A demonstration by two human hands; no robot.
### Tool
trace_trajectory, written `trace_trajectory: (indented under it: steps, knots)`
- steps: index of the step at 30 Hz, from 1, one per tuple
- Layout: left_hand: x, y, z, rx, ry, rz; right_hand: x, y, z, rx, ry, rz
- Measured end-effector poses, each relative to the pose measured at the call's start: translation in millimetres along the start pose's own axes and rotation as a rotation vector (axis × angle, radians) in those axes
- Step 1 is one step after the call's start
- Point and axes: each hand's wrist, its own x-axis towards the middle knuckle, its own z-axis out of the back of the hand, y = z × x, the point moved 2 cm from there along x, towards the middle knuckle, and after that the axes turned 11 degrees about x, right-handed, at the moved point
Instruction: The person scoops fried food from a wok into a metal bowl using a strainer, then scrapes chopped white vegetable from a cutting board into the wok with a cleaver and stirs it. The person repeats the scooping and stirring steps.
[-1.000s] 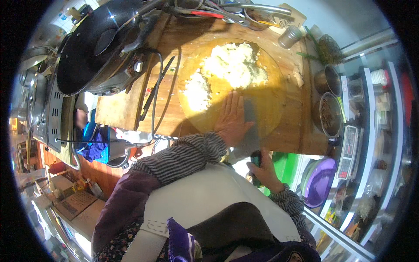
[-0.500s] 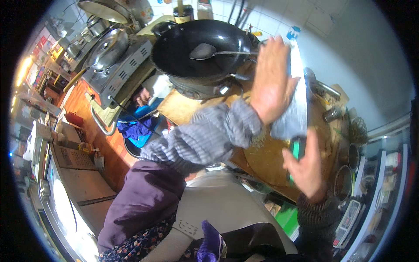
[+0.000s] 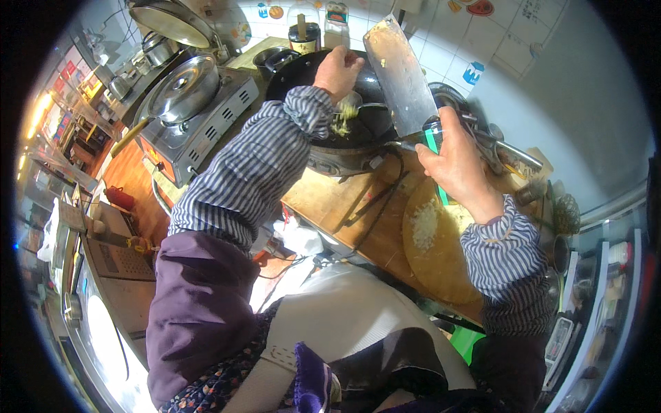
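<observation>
My right hand (image 3: 458,162) grips a cleaver (image 3: 403,76) by its black and green handle. The broad blade is raised and tilted beside the wok, with pale bits stuck to it. Over the black wok (image 3: 289,79) is my left hand (image 3: 337,74), fingers curled together; whatever they may hold is hidden. Below it, yellowish chopped bits (image 3: 342,120) show above or in the wok, partly blurred. A ladle (image 3: 372,107) rests in the wok, its bowl mostly hidden. On the round cutting board (image 3: 434,275) lies a heap of finely chopped white pieces (image 3: 423,224).
Left of the wok stands a gas stove (image 3: 227,96) bearing a lidded pan (image 3: 182,89). A dark jar (image 3: 303,38) is behind the wok, against the tiled wall. Metal cups and a wire strainer (image 3: 567,213) line the right side. A black cable (image 3: 382,206) crosses the wooden counter.
My left hand has moved from beside the blade to over the wok. My right hand has lifted the cleaver up and left from above the board. Chopped bits now show at the wok.
</observation>
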Motion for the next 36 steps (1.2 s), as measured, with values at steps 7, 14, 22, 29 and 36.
trace_trajectory:
  steps: [7, 14, 22, 29, 36]
  knots:
    - [11.5, 22.2, 16.6, 0.132, 0.161, 0.017, 4.6, -1.6, -5.1, 0.010, 0.027, -0.009]
    - [-1.3, -8.0, 23.6, 0.354, -0.073, -0.454, 11.6, -0.5, -20.6, 0.134, 0.097, -0.135]
    - [-3.2, -20.7, -3.8, 0.333, -0.146, -0.728, -10.9, 23.9, -25.3, 0.531, 0.140, -0.280]
    - [18.9, 18.7, 4.3, 0.516, 0.111, -0.503, -72.8, 14.2, 9.3, 0.662, -0.009, -0.347]
    - [12.2, 27.9, 30.3, 0.402, 0.185, -0.358, -178.2, -27.9, 66.1, 0.356, -0.225, -0.463]
